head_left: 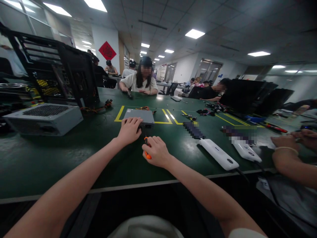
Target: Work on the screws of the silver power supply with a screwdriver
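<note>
On the green table lies a flat grey power supply (pixel 146 116) with a socket on its near side. My left hand (pixel 130 130) grips its near left part, fingers over the top and thumb down at the front face. Just to the right and nearer to me, my right hand (pixel 157 151) is closed around an orange-and-black handled tool (pixel 148 155). Its upper end points towards the power supply without visibly touching it; the fingers hide most of it, so its exact kind cannot be made out.
A larger power supply (pixel 44 119) and a black computer case (pixel 61 69) stand at left. White power banks (pixel 219 153) with blurred phones lie at right, beside a co-worker's arm (pixel 294 158). Another person (pixel 141 79) sits opposite. Cables (pixel 213 107) and monitors (pixel 247 96) are farther right.
</note>
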The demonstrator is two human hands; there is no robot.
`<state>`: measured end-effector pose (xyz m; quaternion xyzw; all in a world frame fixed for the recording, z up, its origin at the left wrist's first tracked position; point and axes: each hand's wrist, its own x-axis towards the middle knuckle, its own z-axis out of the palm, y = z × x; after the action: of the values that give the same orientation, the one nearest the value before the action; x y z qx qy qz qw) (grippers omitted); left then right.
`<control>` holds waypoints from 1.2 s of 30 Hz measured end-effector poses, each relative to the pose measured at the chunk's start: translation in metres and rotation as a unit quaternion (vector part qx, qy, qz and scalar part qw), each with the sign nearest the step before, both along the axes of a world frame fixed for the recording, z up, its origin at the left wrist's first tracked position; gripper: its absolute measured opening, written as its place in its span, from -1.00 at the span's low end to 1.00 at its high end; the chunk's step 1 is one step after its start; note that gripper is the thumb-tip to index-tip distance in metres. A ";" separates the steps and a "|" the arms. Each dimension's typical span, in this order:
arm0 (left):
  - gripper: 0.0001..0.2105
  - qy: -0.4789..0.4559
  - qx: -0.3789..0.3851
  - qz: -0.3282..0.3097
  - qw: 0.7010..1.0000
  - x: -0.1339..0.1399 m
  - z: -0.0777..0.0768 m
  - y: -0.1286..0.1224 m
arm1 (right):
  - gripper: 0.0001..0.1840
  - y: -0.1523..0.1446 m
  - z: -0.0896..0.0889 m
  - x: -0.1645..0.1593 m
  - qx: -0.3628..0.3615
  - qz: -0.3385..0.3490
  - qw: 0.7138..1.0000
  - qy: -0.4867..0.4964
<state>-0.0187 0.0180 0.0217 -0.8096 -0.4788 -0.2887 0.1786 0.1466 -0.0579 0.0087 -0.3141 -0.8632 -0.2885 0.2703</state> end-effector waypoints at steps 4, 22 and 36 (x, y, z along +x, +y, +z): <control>-0.65 -0.011 0.000 0.035 0.999 0.006 -0.002 0.004 | -0.71 0.003 -0.003 -0.003 -0.008 -0.018 0.999 0.026; -0.52 -0.002 0.010 0.002 1.000 0.000 -0.017 0.005 | -0.69 0.001 -0.005 0.001 -0.070 -0.017 0.990 0.119; -0.52 -0.008 -0.002 -0.006 1.000 0.000 -0.015 0.003 | -0.72 0.002 -0.005 0.001 -0.074 0.001 0.991 0.114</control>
<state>-0.0187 0.0212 0.0069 -0.8104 -0.4761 -0.2954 0.1711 0.1480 -0.0560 0.0040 -0.3634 -0.8458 -0.1858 0.3436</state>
